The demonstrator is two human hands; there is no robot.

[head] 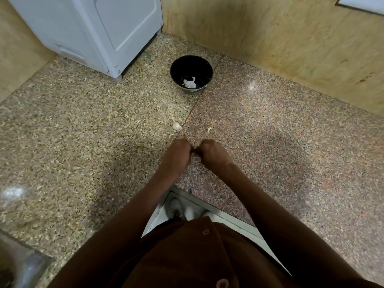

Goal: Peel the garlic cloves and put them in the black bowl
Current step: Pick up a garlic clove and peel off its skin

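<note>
Standing at the corner of a speckled stone counter [87, 125], looking down at two hands held close together above it. Left hand [176, 155] curled into a fist, right hand [213, 153] curled the same way, knuckles up and fingertips nearly meeting in the middle. Maybe pinching something tiny between them, but too hidden to tell what. Just past the hands, on the counter, a small garlic piece [176, 126] with a pointy tip, a bit of peel [171, 135] beside it, and one loose clove [209, 129] a little to the right. Farther back, well apart from the hands, a black bowl [191, 65] with a few pale peeled cloves [190, 83] lying at the bottom. Left of the bowl, a big white box-shaped machine [91, 32]. Behind the bowl, a tan stone wall [270, 38]. Down low, brown shirt sleeves [286, 215] and white shoes [175, 208] on the floor.
</note>
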